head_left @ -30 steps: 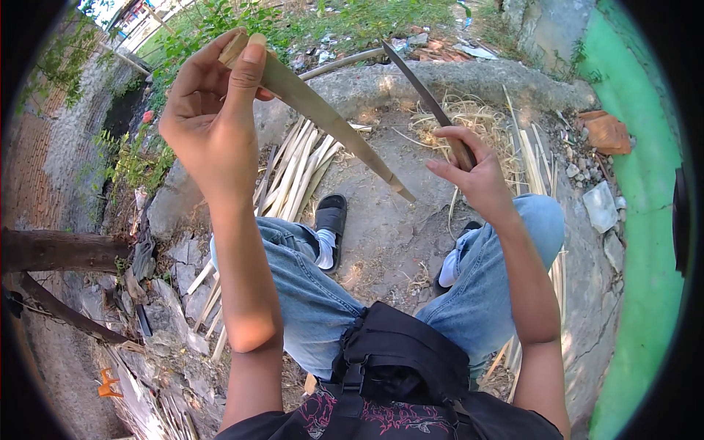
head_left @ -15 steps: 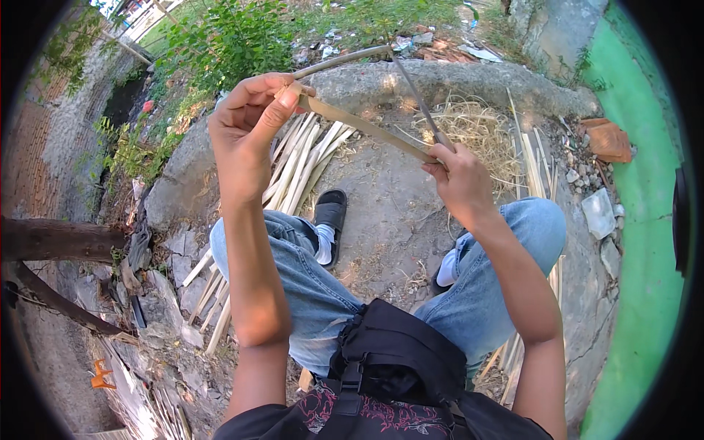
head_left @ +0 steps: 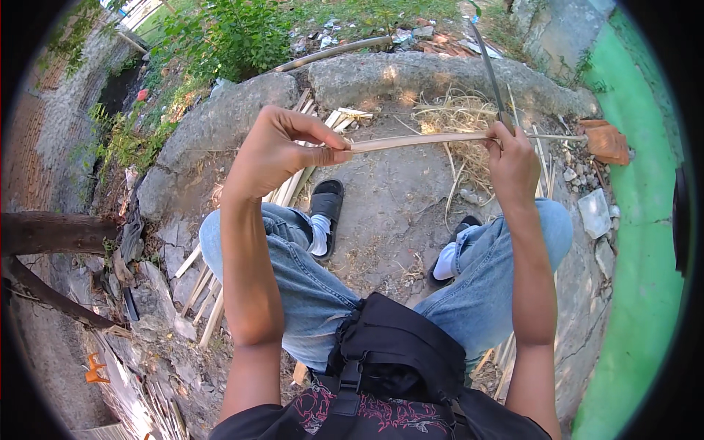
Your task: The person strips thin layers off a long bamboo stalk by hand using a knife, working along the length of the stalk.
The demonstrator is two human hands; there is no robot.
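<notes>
Seemingly working knife (head_left: 487,62) against tan strip (head_left: 422,141), holding strip nearly level above ground (head_left: 374,198). Pinching strip's end in left hand (head_left: 275,158), with wrist bent inward; gripping knife in right hand (head_left: 512,165), pointing it away, apparently steadying strip too. Calling next for even tension, left hand clear.

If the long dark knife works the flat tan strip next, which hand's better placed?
Right, probably: the right hand holds the long dark knife, with the flat tan strip reaching the same hand. The left hand shows no tool and pinches the strip's left end, so it looks better suited to steadying.
</notes>
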